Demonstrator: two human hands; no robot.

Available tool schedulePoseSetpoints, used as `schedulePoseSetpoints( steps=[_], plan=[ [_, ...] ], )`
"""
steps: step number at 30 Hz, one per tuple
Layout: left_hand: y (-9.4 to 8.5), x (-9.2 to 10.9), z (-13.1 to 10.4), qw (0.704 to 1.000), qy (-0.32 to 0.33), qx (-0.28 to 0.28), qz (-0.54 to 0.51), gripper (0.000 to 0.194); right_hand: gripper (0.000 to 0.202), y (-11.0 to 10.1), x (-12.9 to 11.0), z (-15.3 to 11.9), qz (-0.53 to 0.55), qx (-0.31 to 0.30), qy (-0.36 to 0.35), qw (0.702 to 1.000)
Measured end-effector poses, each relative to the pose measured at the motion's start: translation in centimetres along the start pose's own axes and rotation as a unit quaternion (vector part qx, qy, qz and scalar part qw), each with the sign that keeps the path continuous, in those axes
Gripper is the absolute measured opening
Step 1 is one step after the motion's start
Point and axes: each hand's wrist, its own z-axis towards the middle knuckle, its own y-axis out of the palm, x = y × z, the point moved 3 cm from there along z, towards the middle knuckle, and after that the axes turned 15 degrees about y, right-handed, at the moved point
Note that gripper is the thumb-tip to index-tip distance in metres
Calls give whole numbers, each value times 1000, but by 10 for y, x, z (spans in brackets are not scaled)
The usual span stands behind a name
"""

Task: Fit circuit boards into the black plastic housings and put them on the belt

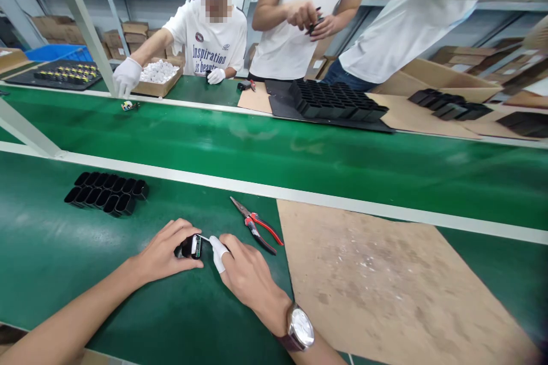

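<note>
Between the thumb and fingers of my left hand [171, 248] is a small black plastic housing [187, 250], its open end turned to the right. White material and a bit of green circuit board show inside that end. My right hand [242, 265], with a white finger cot [218, 253] on a finger, pinches a thin, light-coloured strip or tool [205, 238]. The strip's tip reaches the housing's upper edge; its exact kind is too small to tell. Beyond my right hand lie needle-nose pliers [257, 224] with red and black handles.
Several black housings [105, 191] stand in rows at the left. A worn cardboard sheet [385, 274] covers the bench at the right. Past a white rail [240, 187] runs a green conveyor belt [257, 142], where a co-worker's gloved hand [127, 77] is above a small part [129, 106].
</note>
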Motion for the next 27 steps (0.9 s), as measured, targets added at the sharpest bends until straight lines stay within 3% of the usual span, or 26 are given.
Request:
schedulePoseSetpoints(
  steps=[10, 19, 24, 27],
  plan=[
    [-1, 1, 1, 1000, 16, -5, 12, 57, 24, -5, -4, 0, 15, 21, -27, 999],
    [-1, 1, 1, 1000, 15, 8, 17, 54, 23, -7, -5, -3, 18, -16, -36, 999],
    [-2, 1, 2, 1000, -4, -15, -5, 59, 20, -3, 6, 1, 18, 13, 16, 1000],
    [-3, 2, 5, 999, 1, -24, -42, 58, 23, 7, 13, 3, -20, -1, 50, 999]
  ],
)
